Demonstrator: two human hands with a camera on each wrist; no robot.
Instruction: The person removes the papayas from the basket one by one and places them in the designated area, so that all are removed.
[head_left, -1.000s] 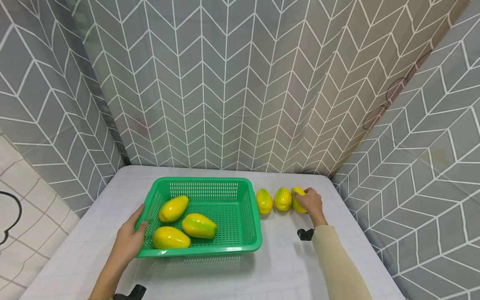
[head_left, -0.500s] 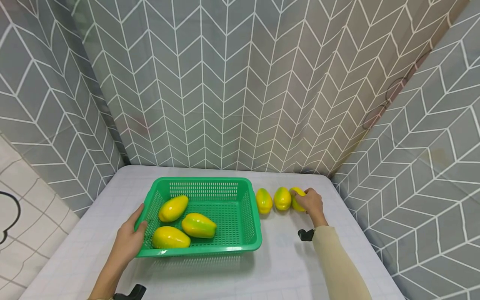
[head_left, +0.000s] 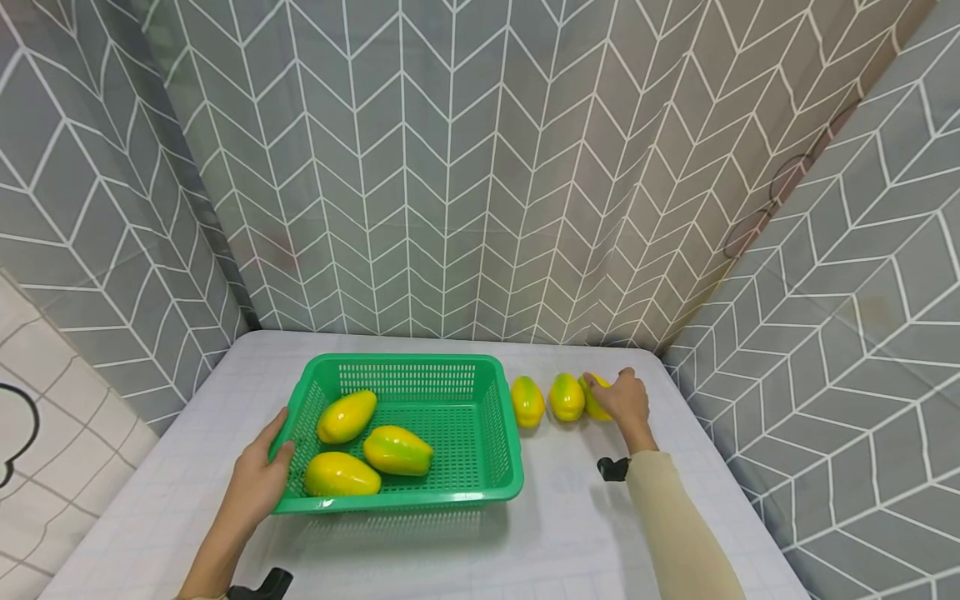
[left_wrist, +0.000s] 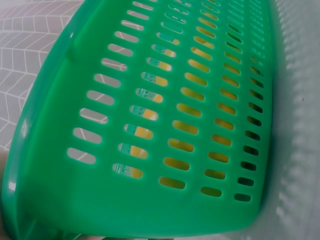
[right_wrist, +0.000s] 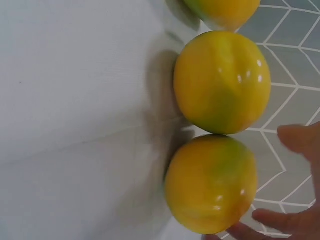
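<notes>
ngl right hand (head_left: 628,403) partly hides the end fruit (head_left: 593,406), fingers apart; fruit's long axis runs roughly front-to-back, left hand (head_left: 258,477) clamped on basket (head_left: 405,502)

Basket (head_left: 459,454) on tbl (head_left: 558,533); inside, rear fruit (head_left: 347,417) at 10 o'clk, front fruit (head_left: 341,476) 8, mid fruit (head_left: 398,451) nr 6. Outside at 3, in row: 1st fruit (head_left: 528,402), 2nd fruit (head_left: 566,397), 3rd fruit (head_left: 596,405). L hand (head_left: 258,479) at basket's 9; R hand (head_left: 627,404) at 3rd fruit's 3. Curtain (head_left: 450,183) behind, 12.
</notes>
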